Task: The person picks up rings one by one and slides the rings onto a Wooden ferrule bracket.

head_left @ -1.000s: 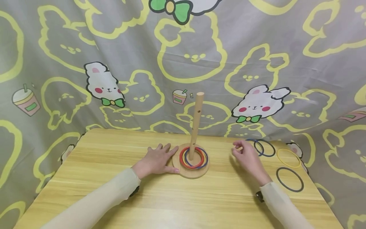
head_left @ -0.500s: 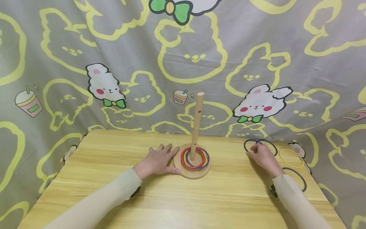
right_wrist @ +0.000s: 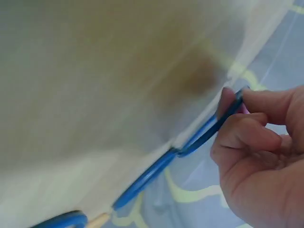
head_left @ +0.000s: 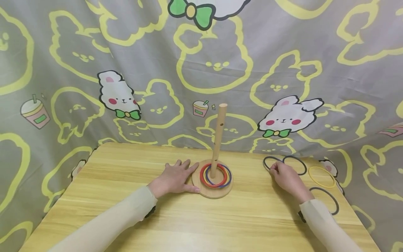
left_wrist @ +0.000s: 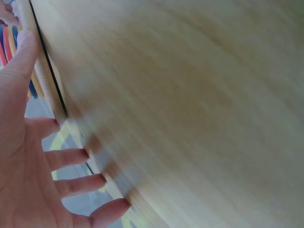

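Note:
Between thumb and forefinger, my right hand point(head_left: 289, 178) pinches the near edge of a blue ring point(right_wrist: 209, 135) at the table's back right. The ring looks tilted up slightly on the pinched side. My left hand point(head_left: 173, 178) lies with fingers spread beside a round wooden base point(head_left: 212, 193), its thumb and forefinger touching the rim. From this base rises an upright wooden post point(head_left: 219, 136) with small dark holes. A red ring point(head_left: 201, 176), a yellow one and a blue one lie around the foot of the post, overlapping one another.
Right of the pinched ring lies a second dark blue ring point(head_left: 305, 168). A yellow ring point(head_left: 334, 182) and a dark ring point(head_left: 338, 207) lie nearer the right table edge, the latter partly covered by the right forearm. A patterned grey curtain point(head_left: 151, 63) hangs behind the wooden table point(head_left: 201, 224).
My right hand has moved right to the back blue ring and pinched it, then drawn it slightly left and nearer, apart from its neighbour. The left hand has stayed at the base.

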`<move>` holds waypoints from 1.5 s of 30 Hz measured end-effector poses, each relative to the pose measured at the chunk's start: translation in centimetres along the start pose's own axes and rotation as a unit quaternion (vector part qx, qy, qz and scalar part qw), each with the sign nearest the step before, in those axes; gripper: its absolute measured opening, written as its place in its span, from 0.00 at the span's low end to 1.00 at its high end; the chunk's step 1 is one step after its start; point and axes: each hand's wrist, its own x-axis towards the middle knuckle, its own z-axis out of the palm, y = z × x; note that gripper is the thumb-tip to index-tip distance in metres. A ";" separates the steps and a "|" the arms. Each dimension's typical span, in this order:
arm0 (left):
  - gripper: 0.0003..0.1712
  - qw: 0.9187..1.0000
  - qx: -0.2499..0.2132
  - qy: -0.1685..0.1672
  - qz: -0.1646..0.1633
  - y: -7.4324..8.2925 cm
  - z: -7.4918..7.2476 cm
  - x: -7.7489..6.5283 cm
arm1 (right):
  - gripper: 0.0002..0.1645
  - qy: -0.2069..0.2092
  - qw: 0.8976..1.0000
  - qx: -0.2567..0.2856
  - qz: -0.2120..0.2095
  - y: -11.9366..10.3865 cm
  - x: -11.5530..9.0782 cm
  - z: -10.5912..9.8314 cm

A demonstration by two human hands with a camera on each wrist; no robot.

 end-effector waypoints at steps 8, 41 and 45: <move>0.63 1.000 0.003 0.003 0.002 0.1 -0.2 0.0 | 0.06 0.100 0.992 -0.027 -0.066 -3.5 -2.1 -0.6; 0.61 1.000 0.004 0.005 0.006 0.2 -0.2 -0.2 | 0.13 0.214 0.938 0.073 -0.262 -16.6 -4.3 -6.9; 0.61 1.000 0.003 0.006 0.007 0.2 -0.3 -0.3 | 0.11 0.224 0.931 0.129 -0.258 -18.0 -3.9 -7.7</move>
